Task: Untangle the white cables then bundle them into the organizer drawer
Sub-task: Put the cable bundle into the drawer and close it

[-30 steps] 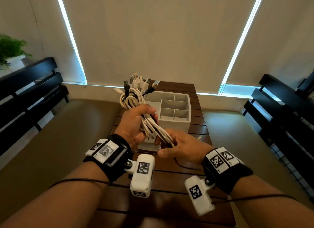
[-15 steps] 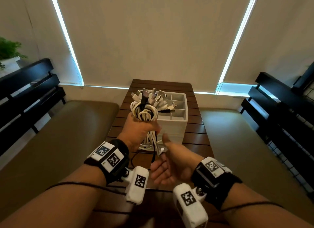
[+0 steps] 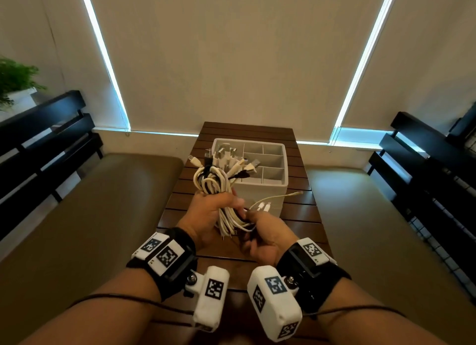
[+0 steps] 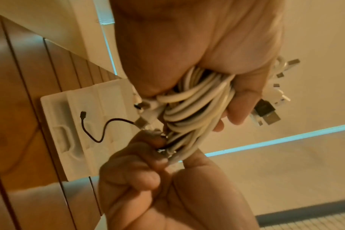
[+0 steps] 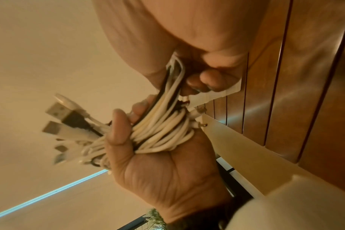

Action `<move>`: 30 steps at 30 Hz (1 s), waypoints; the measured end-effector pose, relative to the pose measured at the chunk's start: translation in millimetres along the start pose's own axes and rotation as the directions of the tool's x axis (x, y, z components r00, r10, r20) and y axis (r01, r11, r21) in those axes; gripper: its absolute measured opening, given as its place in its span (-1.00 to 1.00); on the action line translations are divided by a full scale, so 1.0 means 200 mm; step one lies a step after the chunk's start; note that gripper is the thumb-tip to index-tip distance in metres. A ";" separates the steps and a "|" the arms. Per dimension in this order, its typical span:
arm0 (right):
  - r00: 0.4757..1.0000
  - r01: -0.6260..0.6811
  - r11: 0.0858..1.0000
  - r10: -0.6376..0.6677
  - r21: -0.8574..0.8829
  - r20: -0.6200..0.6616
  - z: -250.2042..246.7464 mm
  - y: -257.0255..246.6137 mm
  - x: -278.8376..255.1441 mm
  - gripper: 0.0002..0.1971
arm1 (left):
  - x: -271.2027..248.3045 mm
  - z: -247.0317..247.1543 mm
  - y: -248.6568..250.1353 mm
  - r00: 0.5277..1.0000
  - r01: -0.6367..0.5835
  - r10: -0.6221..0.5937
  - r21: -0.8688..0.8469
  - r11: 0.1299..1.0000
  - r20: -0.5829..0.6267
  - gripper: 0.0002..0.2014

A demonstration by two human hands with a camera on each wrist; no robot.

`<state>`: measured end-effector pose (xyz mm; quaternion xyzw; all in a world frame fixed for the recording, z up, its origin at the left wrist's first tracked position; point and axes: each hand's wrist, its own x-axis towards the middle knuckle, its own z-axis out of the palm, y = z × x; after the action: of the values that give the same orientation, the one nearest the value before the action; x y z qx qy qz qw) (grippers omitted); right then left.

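A coiled bundle of white cables (image 3: 211,185), with a few black ones mixed in, is gripped round its middle by my left hand (image 3: 216,208). The plugs fan out at its top. My right hand (image 3: 257,223) pinches the strands at the bundle's lower end, as the left wrist view shows with the bundle (image 4: 189,112) above the right hand (image 4: 158,179). One loose white cable end (image 3: 283,196) sticks out to the right. Just behind the bundle stands the white organizer (image 3: 257,192) on the wooden table (image 3: 296,216). A thin black cable (image 4: 93,129) dangles in front of the organizer (image 4: 73,147).
The slatted table is narrow, with padded benches (image 3: 90,216) on both sides and black slatted backrests (image 3: 46,143) beyond them. Closed blinds (image 3: 231,61) fill the wall behind. A potted plant (image 3: 15,82) stands at the far left.
My right hand, open palm-up under the bundle half a second ago, now pinches the cables' lower ends. My left hand still grips the bundle, which is lower and nearer to me.
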<state>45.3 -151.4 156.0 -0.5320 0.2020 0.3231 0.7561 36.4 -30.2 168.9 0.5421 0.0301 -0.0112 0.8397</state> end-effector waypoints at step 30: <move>0.854 0.478 0.600 -0.487 -0.642 0.180 -0.12 -0.04 -0.01 -0.09 | -0.04 0.03 -0.02 0.948 0.294 -0.286 -0.046 0.955 0.136 -0.50</move>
<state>50.4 -176.0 152.8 -0.8023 -0.0730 0.1535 0.5722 29.2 -36.7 167.6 0.5021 0.0559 -0.1684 0.8464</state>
